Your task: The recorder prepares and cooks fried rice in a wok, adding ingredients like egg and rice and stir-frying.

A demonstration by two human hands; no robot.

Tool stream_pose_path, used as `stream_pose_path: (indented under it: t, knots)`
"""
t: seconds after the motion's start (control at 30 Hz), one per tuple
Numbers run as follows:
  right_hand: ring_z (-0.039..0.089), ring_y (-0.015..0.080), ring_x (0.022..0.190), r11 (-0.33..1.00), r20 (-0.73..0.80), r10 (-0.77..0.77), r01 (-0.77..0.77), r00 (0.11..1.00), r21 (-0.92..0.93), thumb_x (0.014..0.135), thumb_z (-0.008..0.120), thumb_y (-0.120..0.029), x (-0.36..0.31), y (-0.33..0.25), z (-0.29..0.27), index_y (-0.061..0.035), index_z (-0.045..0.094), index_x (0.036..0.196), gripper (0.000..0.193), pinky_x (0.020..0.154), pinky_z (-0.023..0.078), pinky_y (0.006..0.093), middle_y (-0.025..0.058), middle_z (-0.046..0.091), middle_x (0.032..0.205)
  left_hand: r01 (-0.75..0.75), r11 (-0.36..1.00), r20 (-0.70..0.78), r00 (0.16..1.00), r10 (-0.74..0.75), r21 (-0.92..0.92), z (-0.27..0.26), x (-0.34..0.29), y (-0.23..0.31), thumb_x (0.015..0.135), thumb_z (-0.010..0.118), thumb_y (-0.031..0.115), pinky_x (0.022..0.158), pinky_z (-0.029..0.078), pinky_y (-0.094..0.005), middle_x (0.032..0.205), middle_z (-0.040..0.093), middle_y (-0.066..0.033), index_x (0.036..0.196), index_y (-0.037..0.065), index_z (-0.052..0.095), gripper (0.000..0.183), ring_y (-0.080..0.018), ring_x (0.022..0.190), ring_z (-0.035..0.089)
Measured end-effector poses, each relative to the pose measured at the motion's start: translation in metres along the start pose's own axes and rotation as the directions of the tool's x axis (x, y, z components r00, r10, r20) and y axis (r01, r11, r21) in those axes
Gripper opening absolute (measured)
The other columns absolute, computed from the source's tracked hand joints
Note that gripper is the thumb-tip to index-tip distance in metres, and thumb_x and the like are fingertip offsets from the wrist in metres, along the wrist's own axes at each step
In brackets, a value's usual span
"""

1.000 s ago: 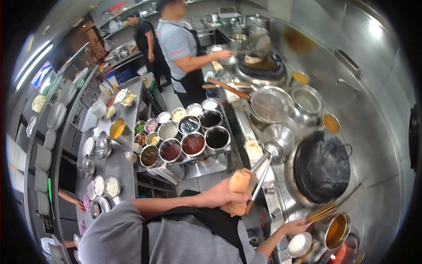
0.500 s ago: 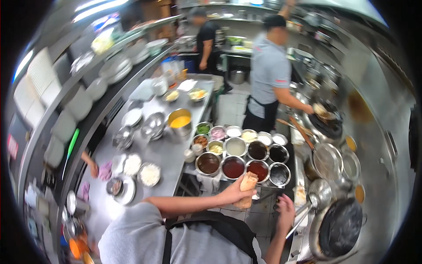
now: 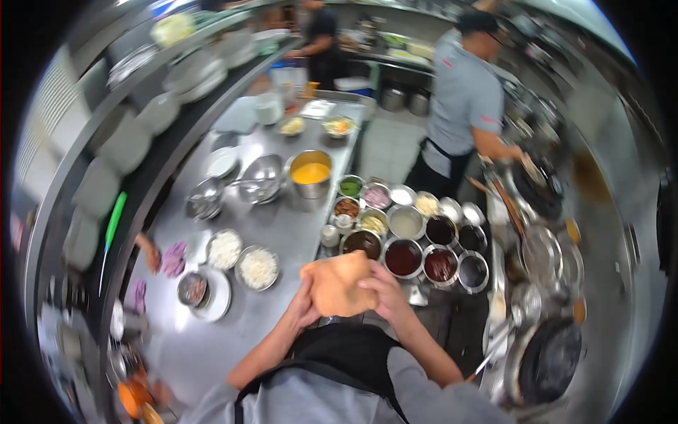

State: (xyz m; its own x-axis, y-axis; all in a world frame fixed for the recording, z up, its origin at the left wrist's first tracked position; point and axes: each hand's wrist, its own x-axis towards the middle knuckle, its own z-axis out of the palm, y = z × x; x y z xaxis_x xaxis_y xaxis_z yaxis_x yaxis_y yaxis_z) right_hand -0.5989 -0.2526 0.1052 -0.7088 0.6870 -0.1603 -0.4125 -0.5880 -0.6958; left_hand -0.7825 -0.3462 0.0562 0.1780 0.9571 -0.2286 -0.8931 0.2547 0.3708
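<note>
A pale orange cloth (image 3: 340, 284), partly unfolded, is held up in front of my apron between both hands. My left hand (image 3: 302, 305) grips its left edge. At the opposite edge, my right hand (image 3: 385, 288) has its fingers closed on the cloth. Just beyond it are several round metal pots of sauces and toppings, among them a dark red sauce (image 3: 403, 258) and a brown sauce (image 3: 361, 242) partly covered by the cloth.
To the left is a steel table (image 3: 296, 233) with bowls of white shreds (image 3: 258, 268) and a pot of yellow liquid (image 3: 311, 172). A blackened wok (image 3: 547, 367) sits at right. One co-worker (image 3: 459, 92) stands at the stove; another person's hand (image 3: 150, 256) reaches over the table's left edge.
My right hand has come in from the right and taken hold of the cloth, which was folded in my left hand. The cloth is now opened wider and has moved left.
</note>
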Motion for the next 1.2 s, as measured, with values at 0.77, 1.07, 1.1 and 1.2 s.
stream_pose_path:
  t: [0.77, 1.07, 1.1, 1.2]
  knots:
    - [0.068, 0.0221, 0.08, 0.174, 0.074, 0.153, 0.047, 0.985, -0.984, 0.089, 0.06, -0.022, -0.028, -0.05, -0.131, -0.0051, 0.065, 0.103, 0.022, 0.072, 0.052, 0.0338, 0.0121, 0.07, 0.085, -0.061, 0.814, -0.42, 0.833, 0.361, 0.578, 0.088, 0.095, -0.039, 0.084, 0.072, 0.017, 0.067, 0.054, -0.032, 0.094, 0.062, -0.0068, 0.119, 0.004, 0.05, 0.043, -0.0176, 0.08, 0.063]
    - [0.065, 0.0399, 0.093, 0.414, 0.272, 0.085, 0.215, 0.958, -0.885, 0.082, 0.063, -0.018, 0.002, -0.059, -0.172, 0.0021, 0.066, 0.1, 0.027, 0.078, 0.05, 0.0445, 0.0245, 0.068, 0.094, -0.338, 0.534, -0.028, 0.826, 0.563, 0.775, 0.139, 0.147, -0.098, 0.08, 0.079, 0.022, 0.096, 0.043, -0.0292, 0.119, 0.057, -0.0054, 0.131, 0.002, 0.047, 0.064, -0.0131, 0.109, 0.054]
    - [0.065, 0.0399, 0.093, 0.421, 0.314, 0.153, 0.226, 0.937, -0.879, 0.082, 0.063, -0.018, 0.005, -0.055, -0.166, 0.0021, 0.066, 0.1, 0.027, 0.078, 0.05, 0.0445, 0.0245, 0.068, 0.094, -0.305, 0.52, -0.092, 0.791, 0.604, 0.798, 0.141, 0.14, -0.101, 0.079, 0.079, 0.023, 0.096, 0.043, -0.0291, 0.119, 0.058, -0.006, 0.132, 0.002, 0.046, 0.065, -0.0133, 0.109, 0.054]
    - [0.067, 0.0302, 0.098, 0.417, 0.447, 0.174, 0.346, 0.877, -0.841, 0.079, 0.064, -0.008, 0.014, -0.041, -0.165, 0.0016, 0.064, 0.107, 0.03, 0.087, 0.05, 0.0383, 0.0173, 0.07, 0.104, -0.234, 0.486, -0.222, 0.672, 0.706, 0.842, 0.141, 0.111, -0.112, 0.078, 0.08, 0.025, 0.096, 0.043, -0.0294, 0.12, 0.059, -0.0081, 0.132, 0.001, 0.046, 0.068, -0.0147, 0.109, 0.055]
